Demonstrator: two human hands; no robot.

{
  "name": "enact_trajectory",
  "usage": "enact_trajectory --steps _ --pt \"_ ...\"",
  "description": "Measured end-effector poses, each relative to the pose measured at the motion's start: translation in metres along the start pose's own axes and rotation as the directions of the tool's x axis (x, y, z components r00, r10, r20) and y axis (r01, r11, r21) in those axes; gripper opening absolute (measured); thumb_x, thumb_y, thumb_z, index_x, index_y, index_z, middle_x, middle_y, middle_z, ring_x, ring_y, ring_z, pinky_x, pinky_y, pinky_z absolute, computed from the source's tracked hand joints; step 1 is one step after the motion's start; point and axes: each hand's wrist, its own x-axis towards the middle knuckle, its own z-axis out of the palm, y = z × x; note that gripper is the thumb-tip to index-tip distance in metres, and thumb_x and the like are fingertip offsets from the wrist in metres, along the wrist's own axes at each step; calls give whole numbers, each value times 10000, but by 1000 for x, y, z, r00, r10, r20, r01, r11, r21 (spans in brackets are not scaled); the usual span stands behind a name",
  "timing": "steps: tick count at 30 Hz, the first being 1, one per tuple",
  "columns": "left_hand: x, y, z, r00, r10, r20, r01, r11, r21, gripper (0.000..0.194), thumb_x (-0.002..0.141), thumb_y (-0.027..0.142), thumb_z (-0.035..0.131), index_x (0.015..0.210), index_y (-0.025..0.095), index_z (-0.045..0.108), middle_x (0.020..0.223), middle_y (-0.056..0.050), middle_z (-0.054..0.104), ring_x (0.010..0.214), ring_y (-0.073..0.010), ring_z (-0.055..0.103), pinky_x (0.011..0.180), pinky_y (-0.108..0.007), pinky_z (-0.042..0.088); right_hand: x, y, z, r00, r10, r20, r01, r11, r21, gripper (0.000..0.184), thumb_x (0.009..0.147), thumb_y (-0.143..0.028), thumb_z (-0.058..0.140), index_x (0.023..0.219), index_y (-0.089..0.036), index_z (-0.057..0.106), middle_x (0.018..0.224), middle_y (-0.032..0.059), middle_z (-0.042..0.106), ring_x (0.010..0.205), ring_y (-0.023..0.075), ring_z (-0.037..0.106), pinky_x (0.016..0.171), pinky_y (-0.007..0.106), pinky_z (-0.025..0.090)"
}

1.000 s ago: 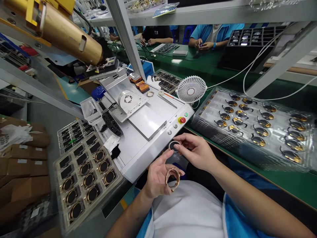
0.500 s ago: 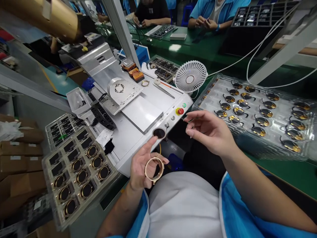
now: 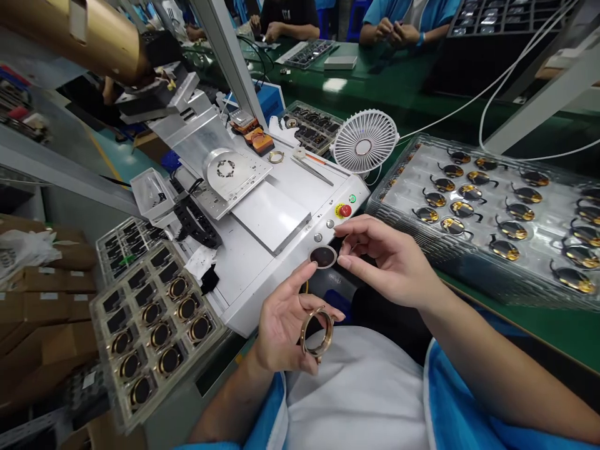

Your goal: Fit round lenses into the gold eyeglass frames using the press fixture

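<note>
showing two bare hands held apart above the front edge of a white bench-top machine (image 3: 244,312), seen from the worker's head. the left hand (image 3: 285,331) lies palm up at 6 o'clock, its curled fingers and thumb cradling a rose-gold metal ring (image 3: 317,332). the ring stands tilted on edge with its opening toward the camera, a hold that appears to steady it while leaving its inner face in view. the right hand (image 3: 389,262) hangs at 3 o'clock from the left hand, thumb and forefinger drawn into a near pinch; whether anything thin lies between them cannot be told from this view. between the hands, a dark round disc with a pale rim (image 3: 323,255) sits at the machine's front edge, just beside the left forefinger and the right fingertips. it may be a loose part or a recess in the panel. a red emergency-stop button (image 3: 345,210) lies at 12 o'clock, set on the front panel, probably for quick reach. a tray of dark round parts with gold rims (image 3: 96,306) at 9 o'clock and a clear plastic tray of gold-backed parts (image 3: 372,215) at 3 o'clock flank the work area, apparently keeping one batch near each hand.
</note>
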Motion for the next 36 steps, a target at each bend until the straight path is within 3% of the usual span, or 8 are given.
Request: enact_trajectory --steps 6,10,15,22,28,31,33,36 --pt "1 -5 -1 999 38 10 -38 997 67 1167 521 486 998 1538 266 470 1346 -204 677 970 -307 770 661 -288 603 -8 18 10 983 164 -78 -146 969 197 268 914 -262 777 1141 -214 643 892 15 625 693 116 611 593 221 528" --pt "0 -5 1 1000 3 18 -3 1000 -5 1156 503 474 1009 1521 264 503 1296 -182 706 953 -283 775 687 -265 592 -17 27 17 982 187 -20 -177 956 233 352 883 -262 814 1188 -220 644 933 25 644 720 115 599 636 227 532" --pt "-5 -4 6 996 -88 8 88 993 -81 1194 468 483 1017 1518 237 506 1115 -151 775 932 -290 774 721 -279 591 -17 20 16 998 16 -54 -14 999 38 305 944 -208 713 1245 -215 666 909 30 628 758 142 601 659 260 530" --pt "-8 -3 3 990 -137 47 141 982 -126 1240 439 449 1032 1525 189 494 953 -125 801 923 -302 772 753 -310 580 -9 11 4 964 -249 97 266 926 -268 337 964 -114 584 1242 -220 742 965 85 673 845 191 659 691 310 559" --pt "-9 -4 0 982 -187 16 187 967 -172 1229 432 537 1011 1498 175 518 907 -106 794 883 -285 772 706 -282 579 -18 17 11 999 -25 33 24 999 25 255 974 -166 648 1184 -242 772 1022 74 646 716 149 679 553 263 602" --pt "-8 -7 -4 989 -147 23 149 975 -162 1249 413 629 980 1496 228 502 1186 -169 752 813 -260 774 595 -258 573 -20 16 15 995 103 6 -102 975 199 210 957 -213 700 1148 -241 781 998 60 627 729 156 685 593 286 640" --pt "-8 -10 -7 991 -131 19 133 981 -143 1210 449 679 948 1488 254 495 1356 -196 670 798 -242 774 554 -248 569 -20 15 17 991 132 8 -131 967 217 219 949 -240 718 1158 -233 780 975 56 627 725 152 671 598 281 630" --pt "-8 -12 -9 992 -117 36 121 985 -122 1176 482 689 933 1475 235 498 1229 -170 726 824 -250 777 558 -239 575 -19 13 17 994 112 -4 -111 986 124 201 941 -273 732 1120 -205 792 953 65 669 771 162 661 631 271 587"
